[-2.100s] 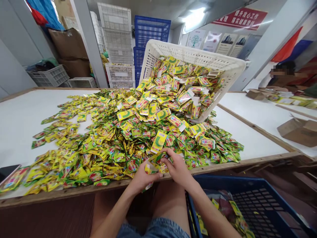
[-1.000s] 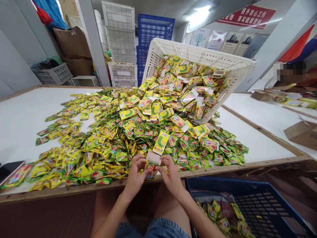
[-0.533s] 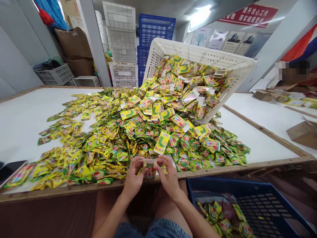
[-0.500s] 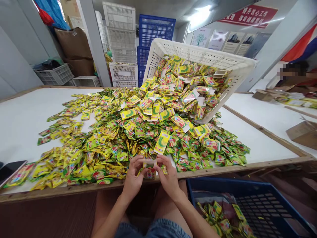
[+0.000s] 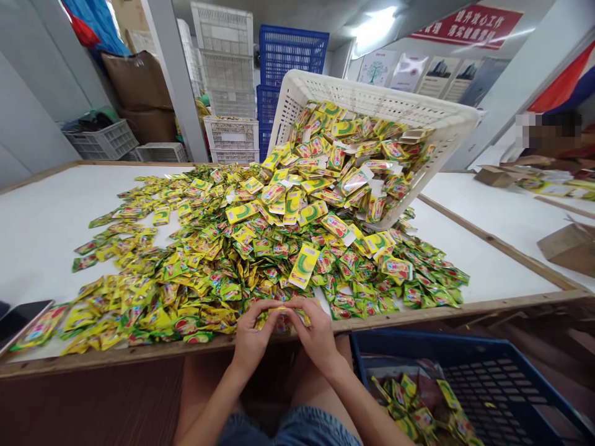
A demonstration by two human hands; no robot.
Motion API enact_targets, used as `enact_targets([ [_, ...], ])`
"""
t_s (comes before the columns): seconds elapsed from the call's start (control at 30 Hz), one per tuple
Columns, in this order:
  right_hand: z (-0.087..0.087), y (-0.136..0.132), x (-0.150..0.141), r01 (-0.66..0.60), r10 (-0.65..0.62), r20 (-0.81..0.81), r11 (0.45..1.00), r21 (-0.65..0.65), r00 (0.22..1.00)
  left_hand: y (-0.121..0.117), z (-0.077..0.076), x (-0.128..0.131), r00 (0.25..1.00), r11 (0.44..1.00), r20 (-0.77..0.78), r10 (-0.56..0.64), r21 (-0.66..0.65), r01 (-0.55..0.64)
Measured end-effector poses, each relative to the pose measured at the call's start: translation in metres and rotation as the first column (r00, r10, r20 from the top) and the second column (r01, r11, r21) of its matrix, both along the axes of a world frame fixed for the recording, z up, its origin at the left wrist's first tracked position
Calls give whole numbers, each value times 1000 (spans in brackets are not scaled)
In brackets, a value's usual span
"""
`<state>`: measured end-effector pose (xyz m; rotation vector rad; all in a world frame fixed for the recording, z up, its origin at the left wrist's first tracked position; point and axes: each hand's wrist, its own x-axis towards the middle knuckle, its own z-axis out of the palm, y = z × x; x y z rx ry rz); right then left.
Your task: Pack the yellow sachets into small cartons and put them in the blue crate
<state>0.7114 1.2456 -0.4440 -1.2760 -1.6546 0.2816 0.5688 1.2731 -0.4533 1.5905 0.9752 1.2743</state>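
Observation:
At the table's front edge, my left hand (image 5: 252, 331) and my right hand (image 5: 313, 329) meet, both closed, thumbs and fingertips pressed together. Between them they grip a small yellow carton (image 5: 281, 309), mostly covered by the fingers. Just beyond lies a flat yellow-and-green carton (image 5: 304, 265), on a broad heap of small foil packets (image 5: 199, 272) in yellow, green and red. More cartons like it spill from a tilted white crate (image 5: 432, 108) onto the heap.
Below the table on the right, a blue crate (image 5: 497, 347) holds several packets or cartons. A phone (image 5: 21, 325) lies at the left edge. White crates (image 5: 225, 80) and blue crates (image 5: 292, 59) are stacked behind. A person (image 5: 553, 133) is at the far right near brown boxes (image 5: 569, 248).
The fingertips have come together over the top of the carton, whose pale upper edge showed earlier and is now covered. The heap and crates stay put.

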Motion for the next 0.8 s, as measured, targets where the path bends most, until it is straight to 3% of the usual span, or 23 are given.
enact_targets([
  [0.13,-4,1,2,12,-12,-1,1000,23,1000,2,-6,0,1000,998,-15,12,68,-11],
  [0.23,-18,-1,4,-24,24,-4,998,53,1000,4,-14,-3,1000,990,-10,-19,141,21],
  [0.37,-31,-1,-2,-22,23,-27,998,63,999,6,-21,-5,997,988,-33,-63,142,67],
  [0.47,-22,-8,4,-20,21,-28,999,26,999,3,-24,-7,997,991,-42,-68,116,72],
  [0.57,-5,-30,45,135,-130,101,990,-45,986,-3,-29,-13,999,999,-8,-41,4,41],
  [0.63,1,-50,87,366,-312,318,922,-124,895,-6,-33,-18,1000,998,-5,5,-59,-5],
  [0.7,0,-66,123,619,-455,555,773,-141,696,-6,-35,-20,998,995,-21,53,-82,-55],
  [0.73,-2,-71,134,682,-474,626,720,-130,620,-6,-35,-19,998,994,-30,63,-84,-66],
  [0.77,-5,-71,138,708,-482,662,699,-105,574,-5,-34,-17,998,995,-38,60,-83,-63],
  [0.8,-8,-68,135,689,-472,671,721,-79,571,-5,-32,-13,998,996,-48,44,-77,-48],
])
